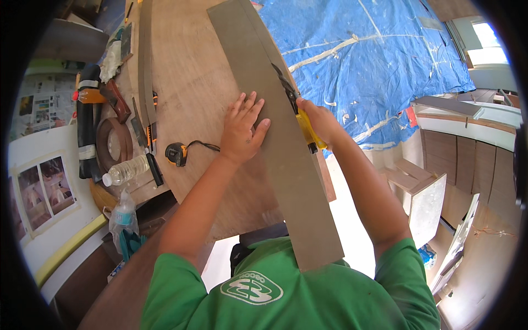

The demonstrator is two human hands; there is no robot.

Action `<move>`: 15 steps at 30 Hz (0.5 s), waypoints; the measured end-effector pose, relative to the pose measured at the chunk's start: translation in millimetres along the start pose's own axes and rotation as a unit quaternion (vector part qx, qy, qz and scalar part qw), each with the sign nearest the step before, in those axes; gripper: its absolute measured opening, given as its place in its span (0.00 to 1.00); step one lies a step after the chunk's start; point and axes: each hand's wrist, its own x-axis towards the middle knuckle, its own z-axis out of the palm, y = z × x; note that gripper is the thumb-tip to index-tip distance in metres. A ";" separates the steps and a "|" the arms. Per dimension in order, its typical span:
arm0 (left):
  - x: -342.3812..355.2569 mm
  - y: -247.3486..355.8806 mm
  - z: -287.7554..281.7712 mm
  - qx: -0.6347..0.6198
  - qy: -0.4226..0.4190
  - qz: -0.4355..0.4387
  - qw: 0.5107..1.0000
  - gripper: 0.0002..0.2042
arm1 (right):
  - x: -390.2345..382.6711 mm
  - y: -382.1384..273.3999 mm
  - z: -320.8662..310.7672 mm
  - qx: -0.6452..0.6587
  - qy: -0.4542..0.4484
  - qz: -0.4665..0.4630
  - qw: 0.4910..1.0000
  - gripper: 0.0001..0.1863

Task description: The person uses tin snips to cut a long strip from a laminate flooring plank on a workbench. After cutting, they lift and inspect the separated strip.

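A long grey-brown strip of sheet material (297,187) lies over the table and reaches back to my chest. My left hand (242,129) presses on its left edge, fingers spread and holding nothing. My right hand (319,122) is closed around the yellow handles of a pair of snips (305,129) at the strip's right edge. The snips' dark jaws point away from me over the strip. A thin line runs along the strip from its far end toward the jaws. Left of my left hand sits a black and orange tape measure (176,154), its cord trailing toward my wrist.
Beneath is a wooden tabletop (190,71). Along its left side are a long thin strip (145,66), a handsaw (138,124), a roll of brown edging (113,140) and a clear bottle (126,171). Blue sheeting (374,49) spreads at the far right, with cabinet panels (423,201) nearer.
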 end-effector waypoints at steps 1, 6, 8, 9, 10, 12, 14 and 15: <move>0.0 2.7 4.2 0.006 0.009 0.000 1.000 0.23 | 0.2 0.2 -2.4 0.001 0.005 -0.007 1.000 0.35; -3.3 0.3 15.5 -0.058 0.004 0.006 0.998 0.22 | -12.7 -9.4 -10.9 -0.023 -0.004 -0.002 1.000 0.31; -7.4 -4.1 10.0 -0.050 -0.009 0.027 0.998 0.24 | -8.1 -6.1 -15.9 -0.018 -0.024 0.007 1.000 0.30; -9.7 -5.5 5.5 -0.035 -0.015 0.044 0.998 0.26 | -5.3 -4.3 -19.3 -0.016 -0.033 0.010 0.999 0.30; -11.6 -4.8 3.6 -0.019 -0.021 0.062 0.998 0.27 | -2.9 -2.9 -22.5 -0.018 -0.038 0.019 0.999 0.31; -15.9 13.5 -4.3 0.049 -0.037 0.069 0.996 0.29 | 3.6 1.2 -26.4 -0.023 -0.051 0.038 0.998 0.33; -20.4 29.7 -11.8 0.083 -0.049 0.093 0.991 0.30 | 1.0 1.3 -26.4 -0.009 -0.058 0.030 0.998 0.33; -22.3 35.1 -14.0 0.082 -0.054 0.113 0.989 0.30 | 0.0 1.3 -26.4 -0.003 -0.061 0.026 0.998 0.33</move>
